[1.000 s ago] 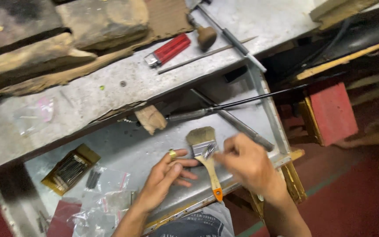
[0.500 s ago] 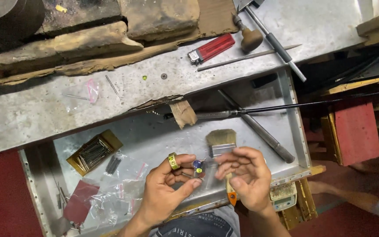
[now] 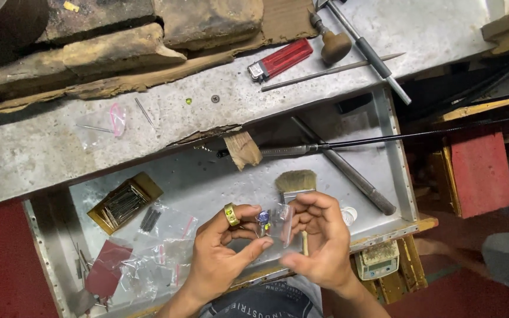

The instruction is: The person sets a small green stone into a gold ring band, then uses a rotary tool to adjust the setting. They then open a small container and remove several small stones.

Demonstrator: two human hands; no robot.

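Head view: both hands meet over the near edge of a metal tray set below the desk. The left hand, with a yellow ring on one finger, and the right hand together hold a small clear plastic bag between them, at about 6 o'clock in the frame. The left grip is clamped on the bag's left edge with thumb and fingertips; the right grip curls round its right side, fingers pressed together on the film. Small blue and yellowish bits, likely stones or beads, sit by the left fingertips, seemingly inside the bag.

The bag looks very light, limp and slick, so it will likely crumple and slide. A pinch at the edge or the mouth seems the safest hold, since the tiny pieces could roll out and get lost.

Just behind the hands, at 12 o'clock from them, lies a flat paintbrush. At 9 o'clock of the hands an open yellow box of pins rests near loose plastic bags. Up on the desk, at 12 o'clock, lie a red lighter, a wooden-handled tool and a thin metal rod.
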